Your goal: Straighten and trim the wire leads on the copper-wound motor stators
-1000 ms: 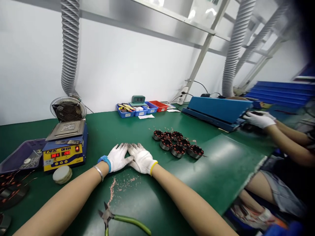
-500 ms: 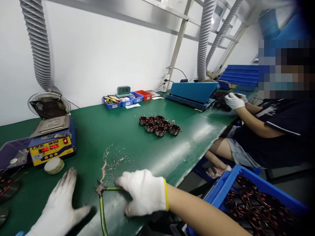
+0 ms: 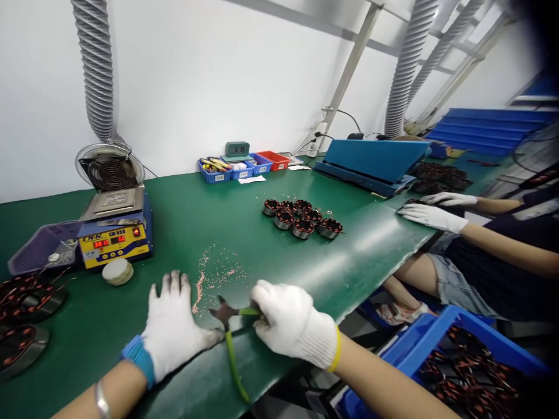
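Observation:
My left hand point(image 3: 172, 330), in a white glove with a blue wristband, lies flat on the green mat with its fingers spread, just left of the green-handled cutting pliers point(image 3: 231, 343). My gloved right hand point(image 3: 292, 326) is closed over one handle of the pliers near the table's front edge. A scatter of copper wire clippings point(image 3: 213, 273) lies just beyond both hands. Several wound stator coils point(image 3: 302, 219) stand grouped farther out, right of centre.
A yellow-and-blue solder pot with red readouts point(image 3: 114, 233) and a fan point(image 3: 110, 167) stand at left, a white round pad point(image 3: 117, 271) before them, dark coils point(image 3: 26, 298) at far left. Small parts bins point(image 3: 242, 166) line the wall. A co-worker's gloved hands point(image 3: 432, 215) rest at right. A blue crate of coils point(image 3: 458, 361) sits below.
Both hands came back from the middle of the mat to its front edge. My right hand closed on a pliers handle; my left hand settled flat beside them.

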Demonstrator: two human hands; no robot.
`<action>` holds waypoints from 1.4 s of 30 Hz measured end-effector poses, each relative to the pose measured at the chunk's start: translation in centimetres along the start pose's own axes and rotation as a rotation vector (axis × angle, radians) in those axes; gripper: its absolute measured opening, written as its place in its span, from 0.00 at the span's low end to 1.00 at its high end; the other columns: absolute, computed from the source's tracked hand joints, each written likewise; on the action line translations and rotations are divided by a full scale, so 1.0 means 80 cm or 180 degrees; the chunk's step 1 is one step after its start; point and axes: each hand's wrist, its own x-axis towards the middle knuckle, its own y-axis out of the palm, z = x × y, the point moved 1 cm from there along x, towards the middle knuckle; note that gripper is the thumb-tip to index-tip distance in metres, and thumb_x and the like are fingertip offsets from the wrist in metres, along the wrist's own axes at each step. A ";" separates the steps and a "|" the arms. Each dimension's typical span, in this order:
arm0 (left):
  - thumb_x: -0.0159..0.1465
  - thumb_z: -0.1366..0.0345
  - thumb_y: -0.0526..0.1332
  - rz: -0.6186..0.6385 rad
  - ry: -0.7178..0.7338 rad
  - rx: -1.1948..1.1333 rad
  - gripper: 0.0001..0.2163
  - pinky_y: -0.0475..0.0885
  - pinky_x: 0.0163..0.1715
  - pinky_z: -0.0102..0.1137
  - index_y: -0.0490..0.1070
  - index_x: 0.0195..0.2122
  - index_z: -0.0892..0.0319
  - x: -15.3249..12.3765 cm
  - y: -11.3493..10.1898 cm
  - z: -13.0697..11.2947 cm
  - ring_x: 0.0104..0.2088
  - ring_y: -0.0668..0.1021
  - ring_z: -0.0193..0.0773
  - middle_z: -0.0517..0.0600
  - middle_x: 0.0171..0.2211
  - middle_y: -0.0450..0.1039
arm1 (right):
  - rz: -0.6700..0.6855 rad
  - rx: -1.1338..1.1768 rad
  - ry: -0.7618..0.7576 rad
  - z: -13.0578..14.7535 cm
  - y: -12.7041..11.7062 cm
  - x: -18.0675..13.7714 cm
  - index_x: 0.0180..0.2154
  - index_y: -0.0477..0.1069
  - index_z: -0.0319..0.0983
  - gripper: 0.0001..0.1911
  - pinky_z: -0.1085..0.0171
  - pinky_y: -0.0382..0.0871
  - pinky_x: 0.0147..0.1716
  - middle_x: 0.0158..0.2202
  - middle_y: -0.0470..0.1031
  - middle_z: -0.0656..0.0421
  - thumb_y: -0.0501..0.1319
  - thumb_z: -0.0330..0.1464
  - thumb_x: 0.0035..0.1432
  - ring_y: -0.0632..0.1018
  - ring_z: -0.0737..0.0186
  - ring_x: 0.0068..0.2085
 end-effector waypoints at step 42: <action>0.61 0.44 0.55 -0.0579 0.2358 -0.1244 0.38 0.44 0.64 0.57 0.58 0.62 0.71 0.063 -0.006 -0.127 0.65 0.54 0.60 0.67 0.63 0.54 | -0.2106 0.3440 0.1464 -0.068 0.078 -0.083 0.28 0.60 0.41 0.04 0.65 0.66 0.27 0.28 0.65 0.60 0.55 0.33 0.49 0.69 0.62 0.28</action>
